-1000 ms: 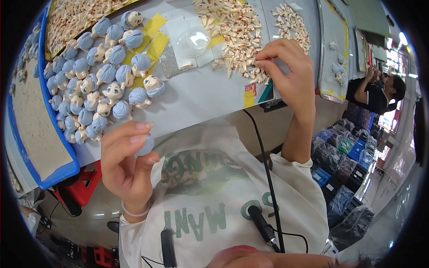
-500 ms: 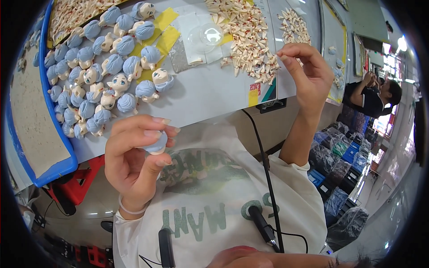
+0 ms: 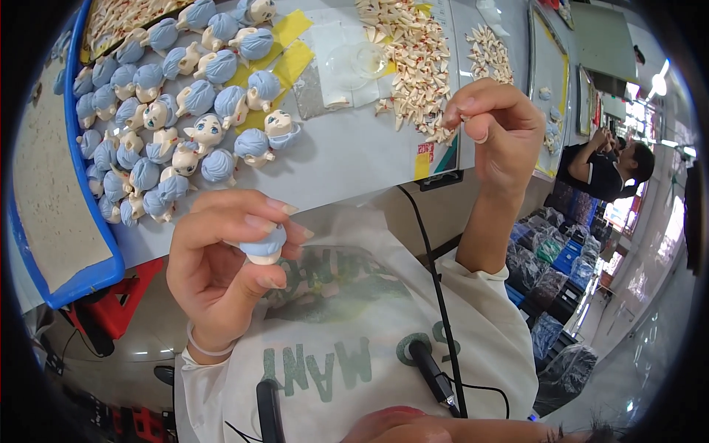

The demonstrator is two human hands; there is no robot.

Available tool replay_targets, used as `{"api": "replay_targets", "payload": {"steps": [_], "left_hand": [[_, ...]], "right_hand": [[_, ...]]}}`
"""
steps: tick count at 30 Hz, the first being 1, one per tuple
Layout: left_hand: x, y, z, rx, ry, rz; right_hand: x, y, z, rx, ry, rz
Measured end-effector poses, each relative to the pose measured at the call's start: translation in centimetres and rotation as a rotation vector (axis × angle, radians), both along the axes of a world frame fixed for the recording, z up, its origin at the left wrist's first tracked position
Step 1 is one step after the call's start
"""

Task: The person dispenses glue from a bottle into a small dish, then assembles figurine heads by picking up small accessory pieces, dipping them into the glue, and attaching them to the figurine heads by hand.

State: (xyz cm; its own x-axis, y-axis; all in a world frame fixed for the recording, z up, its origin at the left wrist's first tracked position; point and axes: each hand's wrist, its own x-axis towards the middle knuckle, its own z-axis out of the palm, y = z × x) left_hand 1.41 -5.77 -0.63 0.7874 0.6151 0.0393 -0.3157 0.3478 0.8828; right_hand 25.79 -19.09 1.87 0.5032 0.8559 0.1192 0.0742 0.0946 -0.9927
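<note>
The small doll head (image 3: 264,248) is in the left hand (image 3: 216,262), in front of the person's pale cloth shirt (image 3: 332,295) and off the near edge of the worktop (image 3: 347,166). Its fingers (image 3: 240,203) and thumb hug it around the sides. It is round, with blue hair that has thin lines cut in it and a cream rim. The blue part points away from the person, and the cream rim points toward the shirt. It is too round and too covered to tell its long way.

The right hand (image 3: 509,125) is up beside a heap of pointed bits (image 3: 421,66). Its thumb and first finger bend close together, with a tiny pale spot there. I cannot tell if they grip something. The bits are cream, thin at one end, some with red on them.

On the left, many blue-haired heads (image 3: 218,166) lie close together, pointing all ways, some showing painted eyes. Near them are shiny yellow tape (image 3: 295,63) and a clear round dish (image 3: 358,59). A red printed mark (image 3: 425,150) sits near the worktop's edge, and the shirt has big green letters (image 3: 297,369).
</note>
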Motion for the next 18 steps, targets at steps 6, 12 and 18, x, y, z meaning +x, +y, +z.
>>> {"api": "replay_targets", "payload": {"steps": [6, 12, 18], "left_hand": [[-0.1, 0.8, -0.8, 0.003, -0.033, 0.037], [0.1, 1.1, -0.7, -0.018, -0.061, -0.006], [0.1, 1.5, -0.8, -0.081, -0.11, -0.023]], "right_hand": [[-0.4, 1.6, 1.2, -0.116, -0.112, -0.069], [-0.8, 5.0, 2.1, -0.233, -0.483, -0.071], [-2.8, 9.3, 4.8, -0.495, -0.798, -0.036]]}}
